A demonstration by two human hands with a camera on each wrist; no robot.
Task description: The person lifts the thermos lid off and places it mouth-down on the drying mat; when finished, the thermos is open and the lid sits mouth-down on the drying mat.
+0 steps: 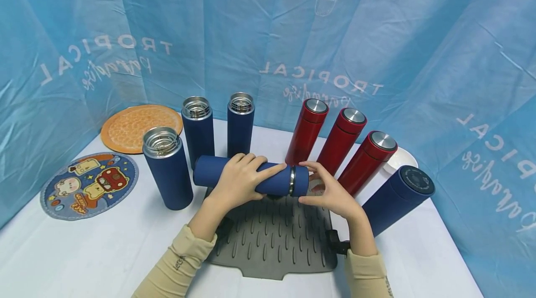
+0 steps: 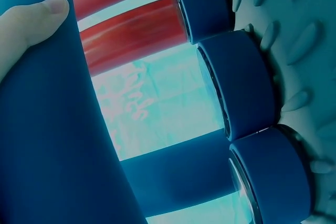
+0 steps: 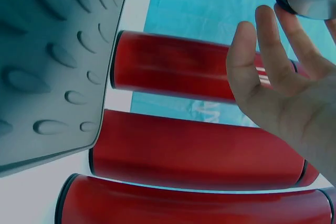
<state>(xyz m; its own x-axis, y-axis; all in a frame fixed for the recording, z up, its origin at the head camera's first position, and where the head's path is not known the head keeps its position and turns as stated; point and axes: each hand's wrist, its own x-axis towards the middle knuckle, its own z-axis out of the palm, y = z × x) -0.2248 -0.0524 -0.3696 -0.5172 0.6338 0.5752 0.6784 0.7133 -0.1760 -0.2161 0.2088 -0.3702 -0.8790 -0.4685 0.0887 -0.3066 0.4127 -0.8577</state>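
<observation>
One blue bottle is held on its side over the gray mat. The left hand is wrapped round its middle. The right hand pinches the cap between its thumb and a finger, and its other fingers stick out. A shiny ring shows where the cap meets the bottle.

This looks like the step of taking the cap off. To do it well, squeeze the bottle tight with the left hand so it can't spin. Keep the cap in a straight line with the bottle and turn it slowly, so it doesn't get stuck or pop off and drop. Tip the cap end up a bit in case there is water; I can't see inside. Mind the three open blue bottles near the other end, because a bump could knock one over. Three loose blue caps sit on the mat, so this one could go by them.
</observation>
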